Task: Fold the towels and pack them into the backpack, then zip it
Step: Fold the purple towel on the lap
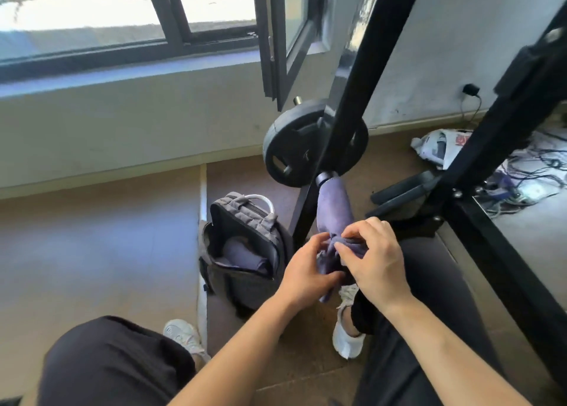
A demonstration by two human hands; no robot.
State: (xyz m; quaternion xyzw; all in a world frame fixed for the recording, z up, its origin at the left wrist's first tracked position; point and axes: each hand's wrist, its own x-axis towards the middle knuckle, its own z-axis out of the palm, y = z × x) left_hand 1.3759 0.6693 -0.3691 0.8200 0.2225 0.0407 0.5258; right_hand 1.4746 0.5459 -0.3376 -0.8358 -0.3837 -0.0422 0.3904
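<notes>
The left grip (306, 270) and the right grip (374, 264) meet close together above the floor (92, 237), both clamped on one purple towel (333, 212). The left fingers curl round its bunched lower part, and the right fingertips pinch a fold at its top.

Open floor lies to the left of the grips. To their right and beyond them, the slanted black rack frame (362, 68) hems the space in. The open backpack (242, 283) stands just left of the left grip, mouth up, close beside the foot of the frame. Beyond the grips a weight plate (294, 151) hangs on the frame.

Counted: two purple towels, the one held and a folded towel (242, 257) lying inside the backpack; one backpack; one weight plate; two white shoes, a left shoe (184, 335) and a right shoe (346, 335), below the grips.

The held towel runs from the grips up to a grey bar end under the plate. Whether it hangs on that bar or only passes in front of it, I cannot tell. The grips cover its middle, and its lower tip shows under the left grip. The backpack's zip is too small to make out. Far right of the grips, a plastic bag (438, 145) and tangled cables (521, 172) are partly cut off by the frame.
</notes>
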